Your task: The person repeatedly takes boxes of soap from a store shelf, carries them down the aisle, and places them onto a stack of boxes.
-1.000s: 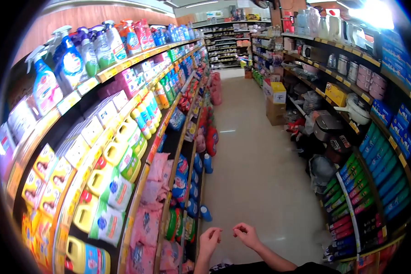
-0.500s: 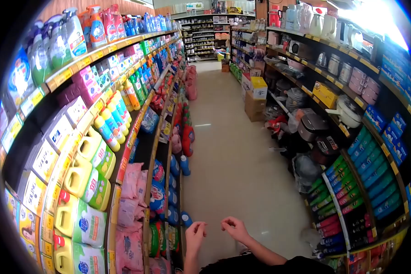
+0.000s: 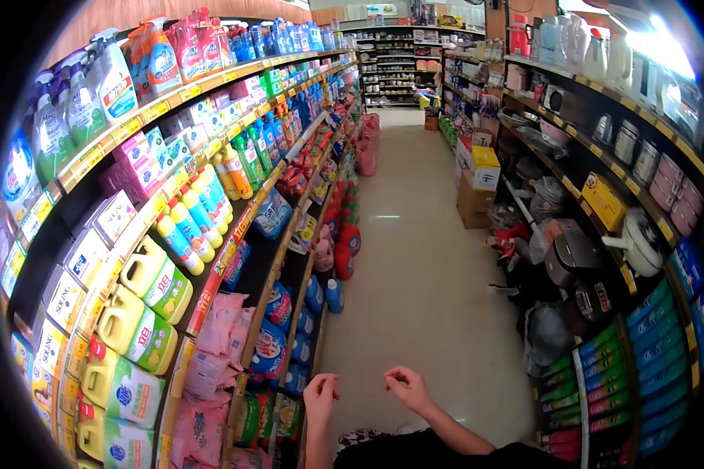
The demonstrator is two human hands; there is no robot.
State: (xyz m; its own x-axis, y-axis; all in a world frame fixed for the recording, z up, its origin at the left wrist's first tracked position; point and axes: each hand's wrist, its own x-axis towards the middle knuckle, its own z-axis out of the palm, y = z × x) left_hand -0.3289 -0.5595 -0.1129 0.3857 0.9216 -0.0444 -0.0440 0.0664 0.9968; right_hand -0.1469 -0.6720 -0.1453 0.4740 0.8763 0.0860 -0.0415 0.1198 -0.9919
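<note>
My left hand [image 3: 321, 397] is held in front of me at the bottom of the view, fingers curled in and nothing visible in them. To its right is my right hand [image 3: 408, 391], also loosely closed with thumb and fingertips together and no object showing. A gap separates the two hands, and tiled floor [image 3: 399, 313] lies beneath them. Nearest my left hand are blue bottles [image 3: 296, 379] on the low left shelf. Neither hand appears to touch any goods.
The left shelves carry yellow detergent jugs [image 3: 141, 332], spray bottles [image 3: 113, 78] and pink bags [image 3: 203, 422]. On the right are a rice cooker [image 3: 571, 254], a white pan [image 3: 641, 242] and toothpaste-like boxes [image 3: 649, 352]. Cardboard boxes [image 3: 475, 199] stand along the right side of the aisle.
The view has turned somewhat left, so the aisle and shelves sit farther right in the picture. Both hands keep nearly the same curled pose, slightly farther apart.
</note>
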